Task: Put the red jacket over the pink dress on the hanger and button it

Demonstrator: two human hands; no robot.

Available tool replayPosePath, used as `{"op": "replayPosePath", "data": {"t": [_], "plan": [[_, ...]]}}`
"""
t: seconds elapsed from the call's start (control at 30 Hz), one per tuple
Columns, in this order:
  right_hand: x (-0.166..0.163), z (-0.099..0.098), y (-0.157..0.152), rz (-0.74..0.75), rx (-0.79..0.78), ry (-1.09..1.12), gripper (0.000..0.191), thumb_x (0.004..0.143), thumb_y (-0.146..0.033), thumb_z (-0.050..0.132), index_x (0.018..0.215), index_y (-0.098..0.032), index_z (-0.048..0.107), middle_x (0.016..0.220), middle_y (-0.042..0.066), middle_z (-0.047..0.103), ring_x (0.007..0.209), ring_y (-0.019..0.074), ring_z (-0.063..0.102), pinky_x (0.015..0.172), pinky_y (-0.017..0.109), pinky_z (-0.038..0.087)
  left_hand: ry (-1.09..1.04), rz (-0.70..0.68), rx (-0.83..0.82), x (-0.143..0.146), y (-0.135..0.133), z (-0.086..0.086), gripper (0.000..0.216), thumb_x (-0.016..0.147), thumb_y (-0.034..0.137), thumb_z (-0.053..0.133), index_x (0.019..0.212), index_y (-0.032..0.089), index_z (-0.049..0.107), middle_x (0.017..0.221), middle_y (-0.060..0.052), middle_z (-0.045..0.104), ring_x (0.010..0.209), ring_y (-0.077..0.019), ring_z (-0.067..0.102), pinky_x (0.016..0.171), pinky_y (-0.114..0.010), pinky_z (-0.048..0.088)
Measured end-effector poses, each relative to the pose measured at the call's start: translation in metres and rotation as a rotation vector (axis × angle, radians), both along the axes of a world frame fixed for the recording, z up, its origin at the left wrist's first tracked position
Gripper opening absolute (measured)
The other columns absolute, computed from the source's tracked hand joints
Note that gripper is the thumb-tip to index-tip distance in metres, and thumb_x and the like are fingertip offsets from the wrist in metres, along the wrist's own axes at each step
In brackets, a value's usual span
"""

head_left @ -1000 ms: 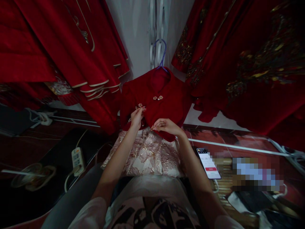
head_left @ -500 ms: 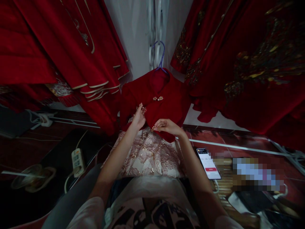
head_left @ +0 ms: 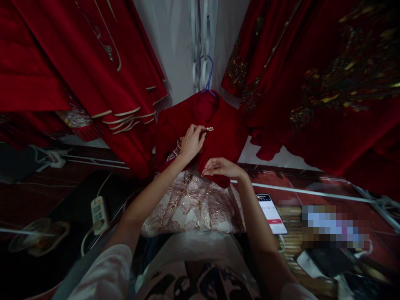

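A red jacket hangs on a purple hanger in front of me, its lower part spread above a pale pink and gold brocade cloth across my lap. At the upper front my left hand has its fingertips closed at a pearly beaded clasp, covering part of it. My right hand pinches the jacket's lower front edge, where another small beaded clasp shows at the fingertips. A string of beads lies on the red cloth left of my left hand.
Red garments hang close on the left, and more with gold beading on the right. A power strip and a plastic container sit at left. A phone lies on a slatted surface at right.
My left hand has moved up and right, from the beading at the jacket's left side to the upper clasp. The right hand keeps its pinch at the lower edge.
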State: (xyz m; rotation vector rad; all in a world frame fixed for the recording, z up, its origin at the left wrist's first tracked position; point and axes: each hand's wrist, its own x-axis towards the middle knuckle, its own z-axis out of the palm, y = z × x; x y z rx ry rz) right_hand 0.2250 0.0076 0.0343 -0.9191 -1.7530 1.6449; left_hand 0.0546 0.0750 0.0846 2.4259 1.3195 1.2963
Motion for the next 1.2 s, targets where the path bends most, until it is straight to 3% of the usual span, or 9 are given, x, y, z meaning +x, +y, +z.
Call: {"op": "replayPosePath", "data": {"t": [0.1,0.23,0.43,0.53,0.63,0.8,0.9,1.0,1.2], "plan": [[0.001,0.000,0.000,0.014,0.000,0.008,0.029,0.068,-0.033,0.078,0.087,-0.016,0.064,0.086,0.002,0.071,0.080,0.0112,0.065,0.080,0.028,0.049,0.202,0.084,0.087,0.000,0.003,0.011,0.029,0.095,0.035,0.042,0.115,0.020,0.057,0.109,-0.012,0.056,0.103,-0.0236,0.055,0.078,-0.034,0.052],[0.004,0.000,0.000,0.006,0.014,0.010,0.029,0.069,-0.033,0.078,0.088,-0.016,0.064,0.087,0.002,0.071,0.080,0.0116,0.065,0.080,0.028,0.049,0.437,0.078,0.147,-0.002,0.012,0.021,0.027,0.095,0.033,0.042,0.106,0.018,0.060,0.104,-0.014,0.056,0.106,-0.0274,0.051,0.070,-0.033,0.053],[0.005,0.004,-0.003,-0.003,0.045,0.014,0.029,0.071,-0.035,0.076,0.089,-0.016,0.064,0.086,0.003,0.071,0.080,0.0121,0.066,0.081,0.029,0.051,0.550,-0.058,0.311,-0.007,0.025,0.034,0.019,0.088,0.027,0.053,0.099,0.014,0.062,0.107,-0.013,0.057,0.106,-0.0275,0.052,0.096,-0.049,0.046],[0.000,0.011,-0.001,-0.196,0.121,0.085,0.028,0.074,-0.039,0.074,0.089,-0.018,0.064,0.077,0.001,0.067,0.072,0.0113,0.063,0.076,0.030,0.053,0.584,-0.115,0.408,-0.010,0.027,0.036,0.021,0.088,0.023,0.050,0.104,0.015,0.063,0.104,-0.011,0.061,0.107,-0.0259,0.053,0.110,-0.060,0.028],[-0.006,0.026,0.009,-0.436,0.225,0.196,0.028,0.072,-0.042,0.074,0.086,-0.020,0.063,0.083,0.001,0.065,0.076,0.0123,0.062,0.076,0.030,0.055,0.621,-0.152,0.467,-0.014,0.029,0.035,0.027,0.088,0.017,0.047,0.109,0.020,0.063,0.096,-0.007,0.064,0.102,-0.0230,0.056,0.115,-0.065,0.012],[-0.018,0.061,0.042,-0.719,0.334,0.396,0.033,0.069,-0.045,0.075,0.089,-0.021,0.062,0.096,0.004,0.066,0.094,0.0167,0.063,0.094,0.036,0.053,0.607,-0.123,0.487,-0.016,0.034,0.031,0.030,0.093,0.020,0.037,0.107,0.021,0.064,0.086,-0.005,0.066,0.094,-0.0202,0.059,0.117,-0.061,0.010],[-0.033,0.076,0.064,-0.725,0.312,0.418,0.052,0.071,-0.051,0.071,0.109,-0.019,0.059,0.112,0.010,0.065,0.110,0.0208,0.061,0.103,0.038,0.047,0.570,-0.052,0.435,-0.016,0.035,0.032,0.034,0.096,0.028,0.033,0.108,0.014,0.062,0.083,-0.008,0.067,0.094,-0.0227,0.061,0.117,-0.059,0.014],[-0.051,0.083,0.076,-0.724,0.297,0.315,0.084,0.073,-0.062,0.063,0.137,-0.011,0.041,0.135,0.017,0.052,0.130,0.0250,0.047,0.111,0.039,0.038,0.514,0.063,0.333,-0.016,0.030,0.035,0.038,0.095,0.028,0.034,0.117,0.008,0.056,0.096,-0.015,0.067,0.104,-0.0281,0.058,0.112,-0.059,0.021],[-0.057,0.069,0.070,-1.022,0.333,-0.172,0.121,0.070,-0.077,0.055,0.151,-0.001,0.008,0.156,0.025,0.012,0.147,0.0356,0.000,0.119,0.052,0.008,0.328,0.373,0.214,-0.038,0.027,0.038,0.056,0.084,0.017,0.044,0.139,0.008,0.036,0.131,-0.025,0.051,0.125,-0.0375,0.045,0.106,-0.058,0.027]]}}
